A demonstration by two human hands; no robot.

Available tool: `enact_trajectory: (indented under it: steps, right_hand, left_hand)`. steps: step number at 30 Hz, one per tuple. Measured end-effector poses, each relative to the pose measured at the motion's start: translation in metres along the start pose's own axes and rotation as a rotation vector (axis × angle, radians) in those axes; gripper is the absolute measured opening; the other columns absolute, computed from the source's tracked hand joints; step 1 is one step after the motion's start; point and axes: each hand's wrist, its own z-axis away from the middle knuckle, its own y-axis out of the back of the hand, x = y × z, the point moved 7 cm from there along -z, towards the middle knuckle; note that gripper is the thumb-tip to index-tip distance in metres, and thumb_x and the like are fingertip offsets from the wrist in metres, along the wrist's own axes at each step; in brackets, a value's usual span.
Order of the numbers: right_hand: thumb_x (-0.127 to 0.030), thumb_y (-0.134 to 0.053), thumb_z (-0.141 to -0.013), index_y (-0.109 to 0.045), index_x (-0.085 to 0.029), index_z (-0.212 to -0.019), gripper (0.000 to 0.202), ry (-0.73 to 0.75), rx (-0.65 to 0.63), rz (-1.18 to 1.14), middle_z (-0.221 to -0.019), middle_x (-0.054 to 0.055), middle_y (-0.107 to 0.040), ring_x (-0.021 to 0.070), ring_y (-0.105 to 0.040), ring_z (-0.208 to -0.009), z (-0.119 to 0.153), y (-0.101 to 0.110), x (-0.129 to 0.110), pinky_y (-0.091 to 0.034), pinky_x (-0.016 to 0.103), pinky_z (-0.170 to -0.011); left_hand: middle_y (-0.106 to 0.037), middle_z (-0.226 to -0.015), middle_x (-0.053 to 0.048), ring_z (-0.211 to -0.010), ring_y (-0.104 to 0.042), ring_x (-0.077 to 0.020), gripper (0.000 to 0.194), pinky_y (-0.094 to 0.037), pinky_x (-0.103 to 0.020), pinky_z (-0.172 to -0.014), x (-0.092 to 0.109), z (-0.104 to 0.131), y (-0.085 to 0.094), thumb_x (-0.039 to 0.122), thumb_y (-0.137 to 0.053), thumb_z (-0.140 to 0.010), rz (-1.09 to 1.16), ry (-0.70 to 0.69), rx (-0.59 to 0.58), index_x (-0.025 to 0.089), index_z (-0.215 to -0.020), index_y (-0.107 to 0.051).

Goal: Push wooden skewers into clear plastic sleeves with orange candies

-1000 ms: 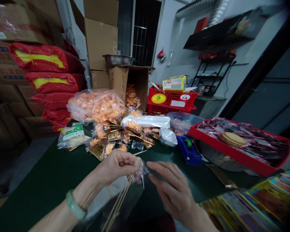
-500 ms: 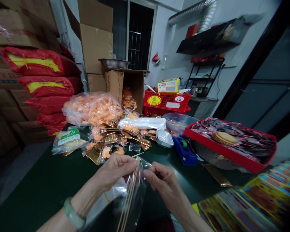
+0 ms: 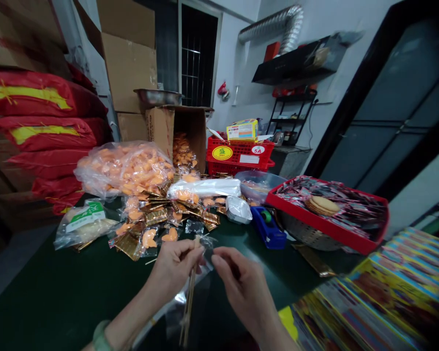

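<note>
Thin wooden sticks [image 3: 189,304] hang down from the pinch of my left hand [image 3: 173,268], which has its thumb and fingers closed near their top ends. A clear plastic bag [image 3: 207,248] lies around or against the sticks, crumpled at the top. My right hand [image 3: 239,280] is curled at the bag's right edge, thumb and forefinger close together on the thin film. A green bangle [image 3: 101,336] is on my left wrist. Just beyond my hands, orange wrapped pieces [image 3: 170,234] and gold packets [image 3: 157,216] lie in a loose heap.
A blue tape dispenser [image 3: 269,228] and foil trays [image 3: 238,210] stand behind my right hand. Farther right are a red tray of sachets [image 3: 382,222] and colourful boxes [image 3: 380,292]. A big bag of orange pieces [image 3: 126,168] and red sacks [image 3: 51,134] are left.
My right hand has shifted slightly away from the sticks. My left hand still pinches them, now held more upright. The view has turned a little to the right.
</note>
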Motion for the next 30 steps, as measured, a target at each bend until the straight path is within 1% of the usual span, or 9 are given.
enact_trajectory:
  steps: [3,5,8,10,13,17,20,26,30]
  right_hand:
    - [-0.047,-0.052,-0.077,-0.058,-0.015,-0.068,0.034,-0.092,-0.145,-0.165,-0.049,-0.002,-0.052,0.0073,-0.04,-0.041,-0.006,-0.015,0.003,-0.028,0.02,-0.04]
    - [-0.052,-0.056,-0.072,-0.054,-0.014,-0.062,0.039,-0.229,-0.23,-0.337,-0.047,-0.002,-0.05,0.0051,-0.035,-0.038,-0.011,-0.022,0.012,-0.023,0.019,-0.036]
    - [-0.05,-0.067,-0.062,-0.051,-0.015,-0.064,0.039,-0.456,-0.337,-0.614,-0.044,-0.006,-0.045,0.0018,-0.026,-0.033,-0.012,-0.029,0.028,-0.014,0.017,-0.033]
    - [-0.044,-0.072,-0.059,-0.051,-0.015,-0.067,0.037,-0.533,-0.352,-0.761,-0.041,-0.01,-0.039,0.0007,-0.022,-0.033,-0.012,-0.03,0.035,-0.012,0.016,-0.033]
    - [-0.039,-0.073,-0.061,-0.053,-0.015,-0.069,0.032,-0.497,-0.312,-0.779,-0.042,-0.011,-0.035,0.0002,-0.02,-0.034,-0.016,-0.024,0.038,-0.013,0.016,-0.034]
    - [-0.041,-0.068,-0.066,-0.056,-0.013,-0.064,0.031,-0.329,-0.234,-0.532,-0.044,-0.008,-0.039,0.0011,-0.027,-0.037,-0.024,-0.011,0.032,-0.017,0.016,-0.035]
    - [-0.041,-0.067,-0.067,-0.053,-0.014,-0.063,0.031,-0.295,-0.229,-0.461,-0.044,-0.007,-0.044,0.0024,-0.034,-0.035,-0.026,-0.008,0.03,-0.023,0.016,-0.034]
    - [-0.038,-0.067,-0.067,-0.054,-0.017,-0.085,0.031,-0.261,-0.135,-0.596,-0.05,-0.007,-0.048,0.0038,-0.037,-0.032,-0.028,-0.006,0.031,-0.026,0.016,-0.031]
    - [-0.043,-0.057,-0.076,-0.052,-0.018,-0.102,0.037,-0.199,0.009,-0.477,-0.063,-0.003,-0.054,0.0068,-0.044,-0.042,-0.029,0.015,0.032,-0.032,0.018,-0.036]
  left_hand:
    - [-0.054,-0.052,-0.001,-0.05,-0.046,-0.0103,0.036,-0.034,-0.02,-0.048,0.006,-0.002,-0.016,0.041,-0.051,-0.078,0.051,-0.039,-0.147,0.012,-0.058,-0.058]
    - [-0.055,-0.055,-0.002,-0.052,-0.048,-0.0111,0.037,-0.035,-0.02,-0.051,0.007,-0.004,-0.021,0.042,-0.051,-0.079,0.088,-0.046,-0.204,0.011,-0.059,-0.059]
    - [-0.057,-0.057,-0.003,-0.054,-0.05,-0.012,0.036,-0.037,-0.021,-0.053,0.003,-0.008,-0.024,0.042,-0.052,-0.079,0.137,-0.044,-0.24,0.011,-0.061,-0.059]
    - [-0.057,-0.056,-0.002,-0.053,-0.05,-0.0117,0.035,-0.037,-0.021,-0.053,-0.001,-0.01,-0.024,0.041,-0.052,-0.08,0.149,-0.04,-0.229,0.011,-0.063,-0.059]
    - [-0.054,-0.054,-0.001,-0.051,-0.049,-0.0109,0.034,-0.036,-0.021,-0.051,-0.004,-0.012,-0.025,0.04,-0.051,-0.081,0.146,-0.036,-0.218,0.011,-0.065,-0.058]
    - [-0.05,-0.054,0.002,-0.049,-0.047,-0.0092,0.033,-0.035,-0.019,-0.048,-0.007,-0.014,-0.027,0.043,-0.055,-0.078,0.204,0.0,-0.183,0.012,-0.065,-0.054]
    - [-0.051,-0.052,0.003,-0.045,-0.045,-0.0077,0.032,-0.032,-0.018,-0.045,-0.012,-0.016,-0.027,0.044,-0.06,-0.073,0.284,0.058,-0.144,0.013,-0.075,-0.054]
    - [-0.058,-0.05,-0.001,-0.042,-0.051,-0.0101,0.032,-0.036,-0.02,-0.044,-0.014,-0.014,-0.031,0.044,-0.056,-0.077,0.368,0.065,-0.234,0.012,-0.07,-0.056]
    - [-0.058,-0.051,-0.001,-0.045,-0.052,-0.0094,0.029,-0.037,-0.019,-0.047,-0.014,-0.013,-0.02,0.039,-0.058,-0.077,0.388,0.053,-0.146,0.012,-0.065,-0.056]
